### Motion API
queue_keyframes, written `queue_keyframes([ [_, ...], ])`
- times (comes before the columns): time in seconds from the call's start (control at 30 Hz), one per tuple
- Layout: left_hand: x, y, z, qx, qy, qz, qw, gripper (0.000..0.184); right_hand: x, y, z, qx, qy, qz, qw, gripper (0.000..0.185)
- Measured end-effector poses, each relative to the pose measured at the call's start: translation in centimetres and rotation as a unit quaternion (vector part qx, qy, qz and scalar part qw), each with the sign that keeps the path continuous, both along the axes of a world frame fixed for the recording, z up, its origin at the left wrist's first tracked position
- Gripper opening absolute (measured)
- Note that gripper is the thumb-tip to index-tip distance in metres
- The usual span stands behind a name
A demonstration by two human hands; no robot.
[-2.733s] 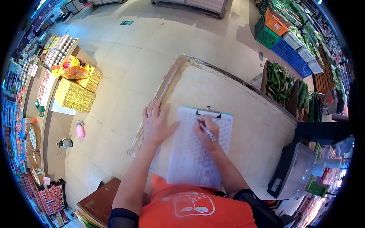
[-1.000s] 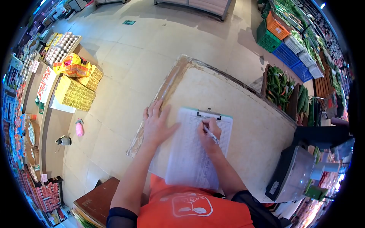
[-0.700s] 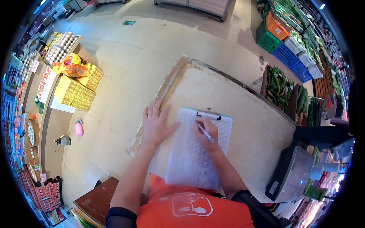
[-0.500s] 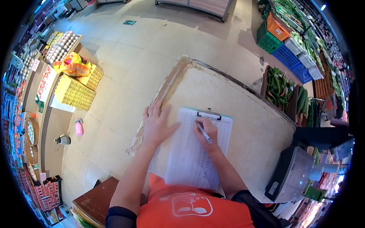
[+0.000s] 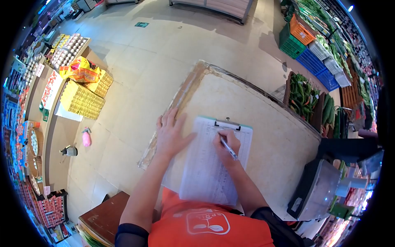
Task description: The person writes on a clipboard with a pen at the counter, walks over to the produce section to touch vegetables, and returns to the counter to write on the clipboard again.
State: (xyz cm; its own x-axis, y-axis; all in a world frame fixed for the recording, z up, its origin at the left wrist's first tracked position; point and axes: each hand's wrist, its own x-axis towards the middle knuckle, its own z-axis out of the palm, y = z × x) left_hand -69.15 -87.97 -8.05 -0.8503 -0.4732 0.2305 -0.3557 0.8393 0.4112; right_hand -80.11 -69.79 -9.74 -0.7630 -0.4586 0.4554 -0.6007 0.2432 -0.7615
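A clipboard (image 5: 227, 122) lies on the pale tabletop, its metal clip at the far end. Printed sheets (image 5: 201, 164) with rows of a table are held under that clip. My right hand (image 5: 227, 146) rests on the upper right of the sheets, its fingers closed round a pen (image 5: 228, 148). The pen's tip is hidden by the fingers. Left of the clipboard, my left hand (image 5: 172, 133) lies flat on the table, fingers spread, with the thumb close to the paper's edge.
The table (image 5: 271, 136) has a worn, taped edge. At its right stands a black-and-silver device (image 5: 314, 191). Beyond are a crate of green peppers (image 5: 302, 92) and stacked vegetable crates (image 5: 292, 43). On the left are yellow egg trays (image 5: 82, 101), egg cartons and a pink bottle (image 5: 86, 138).
My right hand with the pen has shifted slightly down and to the right on the sheet, and the pen is tilted a little differently. My left hand stays in place.
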Motion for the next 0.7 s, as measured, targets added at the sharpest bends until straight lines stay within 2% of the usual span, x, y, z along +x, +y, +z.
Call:
queue_keyframes([
  [0.17,-0.1,0.0,0.0,-0.001,0.006,-0.003,1.000,0.068,-0.1,-0.2,-0.4,-0.001,0.004,-0.017,1.000,0.011],
  [0.27,-0.1,0.0,-0.1,0.002,0.011,-0.004,1.000,0.068,0.0,0.0,-1.1,-0.038,-0.208,-0.014,0.977,0.009],
  [0.37,-0.1,0.1,0.1,0.003,0.006,-0.003,1.000,0.068,-0.1,0.6,-1.2,-0.054,-0.258,0.014,0.964,0.007],
  [0.47,0.0,0.0,-0.1,0.002,0.010,-0.005,1.000,0.068,-0.3,0.7,-1.5,-0.011,-0.220,0.023,0.975,0.008],
  [0.57,0.0,0.0,-0.1,0.000,0.009,-0.007,1.000,0.069,-0.8,0.1,-0.4,0.017,-0.094,0.039,0.995,0.009],
  [0.67,0.0,0.0,-0.1,-0.004,0.005,-0.005,1.000,0.069,-0.7,0.0,-0.2,-0.002,-0.042,0.037,0.998,0.011],
  [0.7,0.0,-0.1,-0.1,-0.005,0.006,-0.005,1.000,0.069,-0.5,0.2,-0.2,0.003,-0.060,0.023,0.998,0.011],
])
